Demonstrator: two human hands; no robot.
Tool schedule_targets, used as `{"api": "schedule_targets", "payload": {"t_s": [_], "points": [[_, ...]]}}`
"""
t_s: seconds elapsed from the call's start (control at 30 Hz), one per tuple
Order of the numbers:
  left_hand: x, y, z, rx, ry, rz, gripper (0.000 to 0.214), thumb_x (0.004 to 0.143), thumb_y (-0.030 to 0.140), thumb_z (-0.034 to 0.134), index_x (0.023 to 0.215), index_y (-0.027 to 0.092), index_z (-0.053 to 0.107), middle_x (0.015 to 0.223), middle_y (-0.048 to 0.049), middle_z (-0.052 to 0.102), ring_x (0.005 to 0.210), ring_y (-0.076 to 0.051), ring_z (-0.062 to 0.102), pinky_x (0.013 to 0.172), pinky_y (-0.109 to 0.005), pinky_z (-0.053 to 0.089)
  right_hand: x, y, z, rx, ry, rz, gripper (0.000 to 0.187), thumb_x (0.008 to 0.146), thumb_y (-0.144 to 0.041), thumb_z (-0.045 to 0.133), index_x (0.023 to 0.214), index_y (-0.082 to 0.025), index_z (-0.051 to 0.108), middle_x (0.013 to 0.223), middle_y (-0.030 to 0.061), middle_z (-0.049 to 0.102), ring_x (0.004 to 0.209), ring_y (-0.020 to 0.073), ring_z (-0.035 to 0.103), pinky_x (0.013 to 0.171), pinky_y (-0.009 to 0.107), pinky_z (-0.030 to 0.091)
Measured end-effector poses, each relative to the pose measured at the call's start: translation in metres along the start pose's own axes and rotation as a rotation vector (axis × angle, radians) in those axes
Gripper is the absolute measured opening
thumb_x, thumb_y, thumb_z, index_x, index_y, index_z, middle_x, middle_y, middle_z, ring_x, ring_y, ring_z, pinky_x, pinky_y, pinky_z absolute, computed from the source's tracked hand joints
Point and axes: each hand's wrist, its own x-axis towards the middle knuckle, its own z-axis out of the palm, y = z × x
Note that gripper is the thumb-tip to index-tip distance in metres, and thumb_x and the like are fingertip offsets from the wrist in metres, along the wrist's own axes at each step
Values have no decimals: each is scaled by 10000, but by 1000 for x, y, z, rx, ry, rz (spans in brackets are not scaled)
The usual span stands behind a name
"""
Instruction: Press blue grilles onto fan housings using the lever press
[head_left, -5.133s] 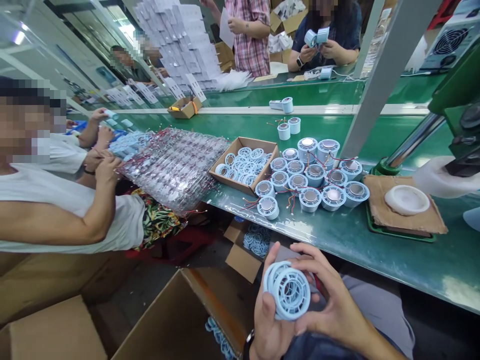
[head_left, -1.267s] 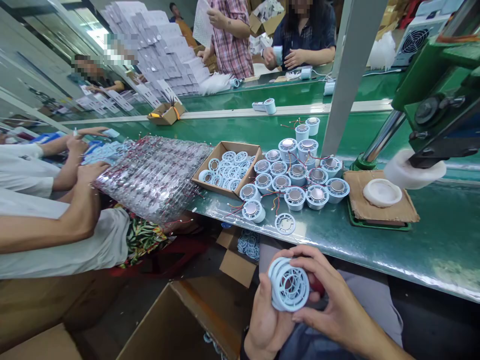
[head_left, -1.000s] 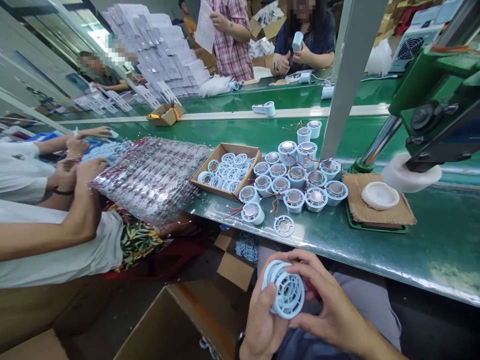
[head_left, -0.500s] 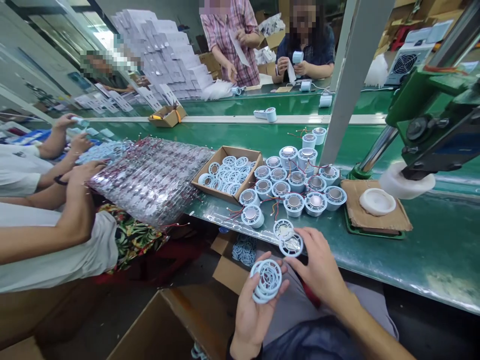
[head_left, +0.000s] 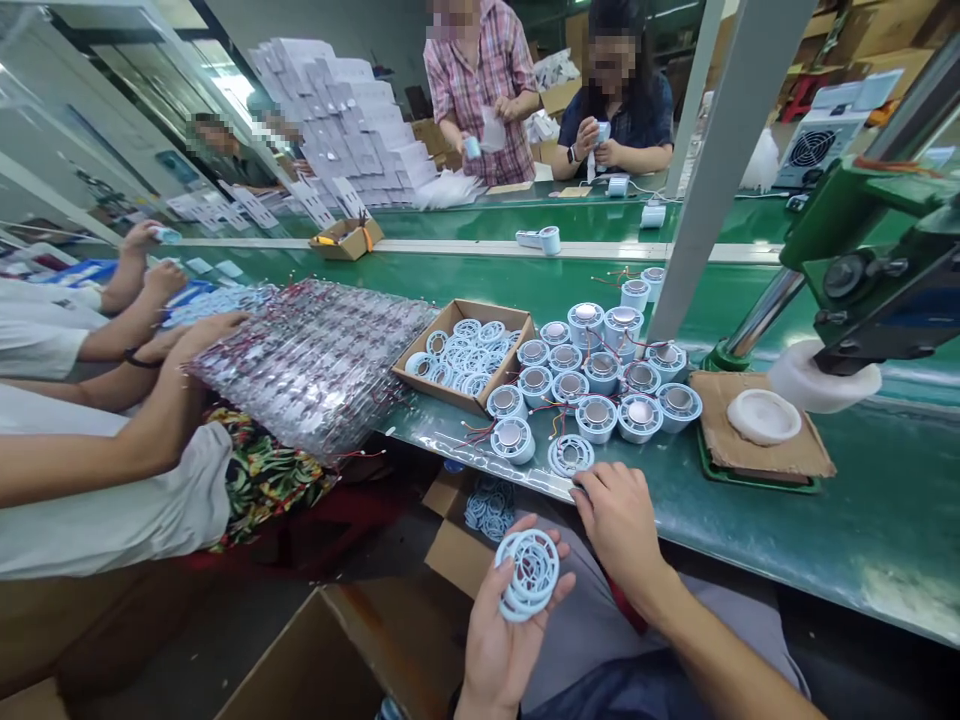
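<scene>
My left hand is closed around a small stack of light-blue plastic ring covers, held above my lap. The covers have open, spoked centres. At the table's front edge, my right hand is bent with its fingers together, fingertips at the near rim of a light-blue ring cover lying flat on the table. Its thumb is partly hidden. Just behind stand several light-blue round housings with silver discs on top and thin red, black and yellow wires among them.
An open cardboard box holds many ring covers. Left of it lies a wide stack of clear-wrapped wired parts. A green press with a white pad stands at right over a cardboard-topped base. Co-workers sit left and work opposite.
My right hand has brought the ring cover it held down to the one at the table edge, and its fingers have drawn together. My left hand still holds its stack. The view has shifted slightly.
</scene>
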Motion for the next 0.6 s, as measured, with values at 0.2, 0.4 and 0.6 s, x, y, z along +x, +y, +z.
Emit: {"api": "schedule_targets", "payload": {"t_s": [0.2, 0.4, 0.6], "points": [[0, 1, 4, 5, -61, -11, 390, 908, 281, 556, 1279, 190, 637, 1121, -158, 737, 1029, -274, 694, 816, -376, 586, 3, 1, -3, 153, -14, -27, 201, 921, -103, 543, 1042, -175, 686, 1033, 97, 703, 900, 253, 602, 784, 391, 471], [-6, 3, 22, -23, -234, -59, 417, 825, 321, 689, 1222, 193, 676, 1080, -125, 752, 999, -274, 699, 827, -377, 584, -38, 1, -41, 539, -202, -164, 570, 850, -372, 718, 1351, -222, 491, 1372, 125, 528, 1284, 248, 533, 1018, 336, 510], [-12, -1, 43, 13, -405, -83, 609, 816, 400, 709, 1378, 226, 548, 1019, -100, 753, 950, -297, 714, 867, -473, 582, -56, -7, -57, 749, -292, -91, 820, 750, -287, 819, 1433, -324, 367, 1509, 95, 365, 1419, 267, 391, 1119, 365, 432]]}}
